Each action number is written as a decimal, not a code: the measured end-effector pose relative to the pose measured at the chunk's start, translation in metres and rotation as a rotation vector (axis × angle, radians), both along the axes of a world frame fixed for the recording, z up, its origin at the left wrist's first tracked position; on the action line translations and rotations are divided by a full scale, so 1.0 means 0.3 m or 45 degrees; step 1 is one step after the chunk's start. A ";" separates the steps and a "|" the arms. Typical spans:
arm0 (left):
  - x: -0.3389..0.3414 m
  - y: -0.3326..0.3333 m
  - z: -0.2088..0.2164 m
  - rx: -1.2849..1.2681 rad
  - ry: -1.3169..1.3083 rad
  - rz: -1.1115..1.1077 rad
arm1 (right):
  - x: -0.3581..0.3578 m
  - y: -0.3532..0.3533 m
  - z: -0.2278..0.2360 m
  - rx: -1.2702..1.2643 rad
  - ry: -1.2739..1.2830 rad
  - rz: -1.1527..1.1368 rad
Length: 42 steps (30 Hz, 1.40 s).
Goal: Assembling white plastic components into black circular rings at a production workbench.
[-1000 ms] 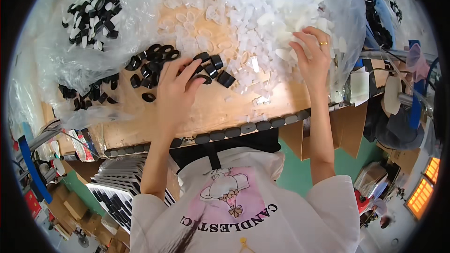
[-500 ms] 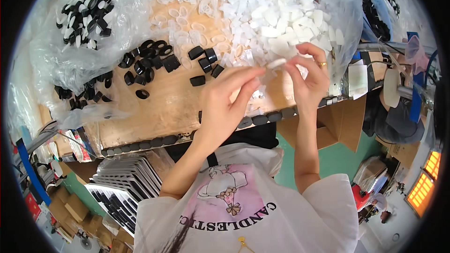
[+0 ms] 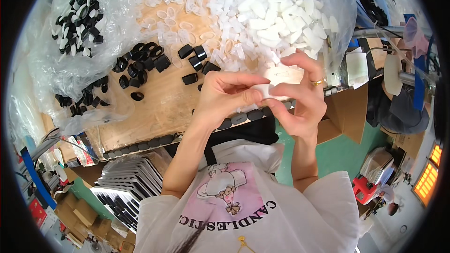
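Observation:
In front of my chest, over the near edge of the table, both hands meet at a small white plastic piece point(image 3: 262, 90). My left hand point(image 3: 213, 94) pinches its left side between thumb and fingers. From the other side, my right hand point(image 3: 302, 98) grips it with thumb and index finger, its other fingers raised and a ring on one. Fingers cover part of the piece, and whether it is one part or two fitted together I cannot tell. Beyond my right hand lies a heap of white oval pieces point(image 3: 297, 16). Several short black oval rings point(image 3: 192, 63) lie past my left hand.
Translucent small parts point(image 3: 225, 0) spread beside the white heap. More black rings point(image 3: 140, 58) lie left of centre. At the far left, a clear plastic bag point(image 3: 112, 23) holds black-and-white pieces point(image 3: 82, 21). Dark round pads point(image 3: 140, 146) line the table's front edge. An open cardboard box point(image 3: 344, 115) stands below right.
My right hand has come down and left with a white oval piece to my left hand's fingertips. My left hand has dropped slightly. The view has shifted a little.

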State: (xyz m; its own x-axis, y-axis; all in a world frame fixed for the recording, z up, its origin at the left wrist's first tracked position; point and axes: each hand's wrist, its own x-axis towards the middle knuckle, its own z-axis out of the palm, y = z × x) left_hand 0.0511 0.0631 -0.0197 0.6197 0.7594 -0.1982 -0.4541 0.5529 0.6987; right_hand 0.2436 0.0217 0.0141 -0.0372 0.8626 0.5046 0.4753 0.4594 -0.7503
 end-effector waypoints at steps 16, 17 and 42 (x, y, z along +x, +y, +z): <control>-0.281 -0.207 -0.025 0.770 1.555 0.091 | -0.130 -0.052 -0.032 -0.514 0.835 -0.168; -0.281 -0.219 -0.027 0.695 1.534 0.188 | -0.152 -0.070 -0.013 -0.591 0.787 -0.183; -0.194 -0.373 0.031 0.514 0.322 0.941 | -0.349 -0.204 0.065 -0.009 0.256 -0.055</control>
